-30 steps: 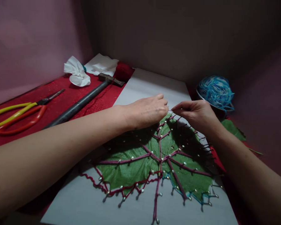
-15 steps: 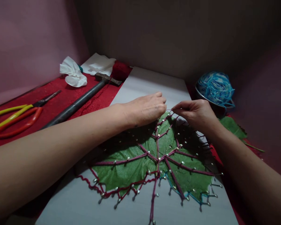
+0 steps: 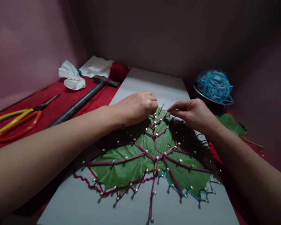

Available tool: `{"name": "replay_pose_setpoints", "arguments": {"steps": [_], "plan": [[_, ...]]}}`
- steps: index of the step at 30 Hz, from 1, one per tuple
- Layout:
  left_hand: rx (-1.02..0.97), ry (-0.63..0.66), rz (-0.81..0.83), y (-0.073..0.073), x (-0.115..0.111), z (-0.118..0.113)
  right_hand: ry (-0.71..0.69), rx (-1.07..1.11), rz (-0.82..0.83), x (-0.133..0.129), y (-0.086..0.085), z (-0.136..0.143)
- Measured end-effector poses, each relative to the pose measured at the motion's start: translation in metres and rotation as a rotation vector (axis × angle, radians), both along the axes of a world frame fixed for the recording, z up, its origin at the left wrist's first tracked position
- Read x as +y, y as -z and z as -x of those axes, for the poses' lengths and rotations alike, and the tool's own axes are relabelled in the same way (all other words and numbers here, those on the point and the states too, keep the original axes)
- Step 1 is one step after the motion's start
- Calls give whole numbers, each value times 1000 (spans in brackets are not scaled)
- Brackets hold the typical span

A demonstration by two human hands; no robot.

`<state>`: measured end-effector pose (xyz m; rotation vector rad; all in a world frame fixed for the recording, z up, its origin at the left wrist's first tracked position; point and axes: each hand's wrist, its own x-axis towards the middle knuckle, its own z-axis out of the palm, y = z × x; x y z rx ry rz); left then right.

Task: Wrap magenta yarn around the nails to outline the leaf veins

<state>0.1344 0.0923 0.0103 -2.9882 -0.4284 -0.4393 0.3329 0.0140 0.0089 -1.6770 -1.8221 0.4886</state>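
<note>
A large green leaf [image 3: 131, 168] lies on a white board [image 3: 96, 211], with several silver nails standing along its veins and edge. Purple thread [image 3: 151, 197] follows the veins from nail to nail. Red yarn [image 3: 121, 187] lines the lower left edge, and blue yarn [image 3: 195, 197] the lower right. At the leaf's far tip, my right hand [image 3: 193, 112] pinches a thin purple thread beside a nail. My left hand [image 3: 139, 107] is curled closed just left of that tip, knuckles up; its fingertips and whatever they grip are hidden.
On the red tabletop at left lie pliers [image 3: 21, 120] with yellow and orange handles, a hammer [image 3: 77, 104] and crumpled white tissue [image 3: 71, 76]. A red yarn ball [image 3: 119, 71] rests behind the hammer. At right are a bowl of blue yarn [image 3: 213, 86] and another leaf [image 3: 233, 125].
My left hand has shifted left from the leaf tip, uncovering nails and thread there. My right hand has moved slightly left, still pinching. The whole view has shifted a little.
</note>
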Motion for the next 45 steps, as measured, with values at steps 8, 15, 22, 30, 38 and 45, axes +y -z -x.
{"name": "replay_pose_setpoints", "arguments": {"steps": [8,15,22,30,38,45], "plan": [[36,12,102,9,10,13,26,-98,-24,2,4,3],[-23,-56,286,13,5,7,-80,-462,-400,-14,-7,10],[-33,-119,195,15,7,9,-288,-601,-253,-26,2,27],[-48,-111,211,14,6,9,-362,-670,-196,-25,1,32],[-95,-213,177,0,-3,-1,-392,-666,-175,-35,0,37],[-47,-107,-59,0,-7,-11,-364,-629,-184,-36,7,31]]}}
